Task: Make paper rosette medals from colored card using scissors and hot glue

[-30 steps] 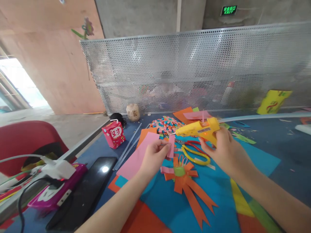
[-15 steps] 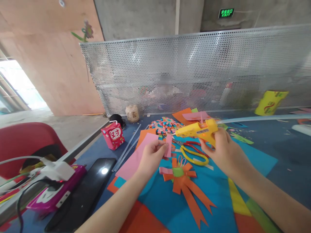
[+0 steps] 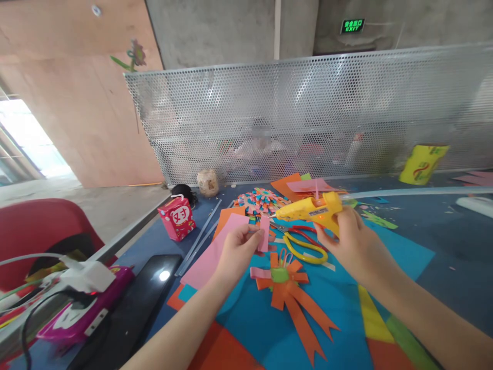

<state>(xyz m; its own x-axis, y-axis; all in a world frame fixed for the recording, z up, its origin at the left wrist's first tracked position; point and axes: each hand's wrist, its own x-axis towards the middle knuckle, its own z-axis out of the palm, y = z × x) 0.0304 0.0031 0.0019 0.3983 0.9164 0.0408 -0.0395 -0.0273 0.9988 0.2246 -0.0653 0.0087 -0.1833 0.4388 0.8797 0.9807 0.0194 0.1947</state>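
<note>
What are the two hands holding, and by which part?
The right hand holds the yellow glue gun by its handle; the left hand pinches a small pink strip by its left edge.

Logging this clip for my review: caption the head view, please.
Left hand pinches a pink strip; right hand holds a glue gun, nozzle near the strip's top.

**Changes in Strip Position and Camera View**

The pink paper strip [image 3: 264, 242] in the left hand [image 3: 236, 254] has shifted slightly leftward relative to the nozzle [image 3: 271, 216] of the yellow glue gun [image 3: 308, 209]. The view has turned slightly right and upward: the exit sign [image 3: 352, 26] appears lower, and more pink paper sheets [image 3: 476, 179] show at the right edge.
</note>
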